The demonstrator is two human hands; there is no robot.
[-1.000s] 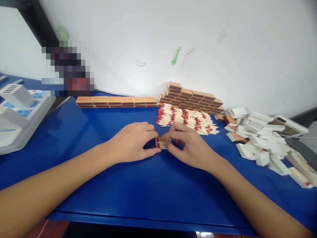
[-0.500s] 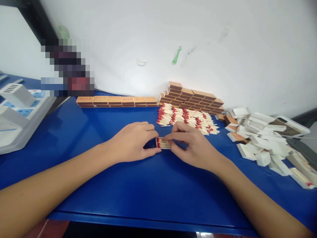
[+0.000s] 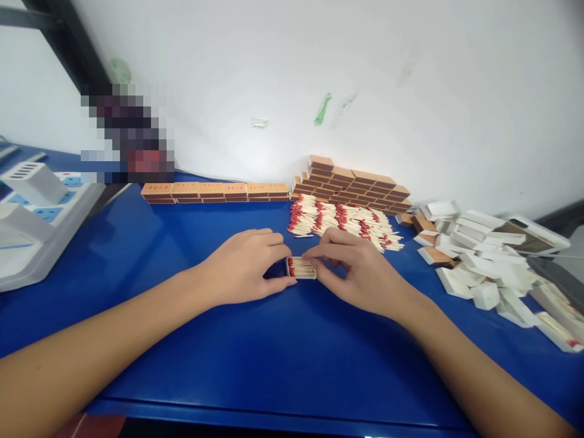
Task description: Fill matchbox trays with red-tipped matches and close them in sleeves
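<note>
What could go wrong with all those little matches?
The small tray between the left hand and right hand has an open top, so a bump might spill its matches. The right hand is near the loose match pile and could scatter it. The stacked matchboxes behind might topple if knocked.

We can pass over the blue surface [image 3: 283,365] at lower centre; loose matches [image 3: 326,219] and stacked matchboxes [image 3: 356,182] block us near centre, white trays [image 3: 477,265] at right.
</note>
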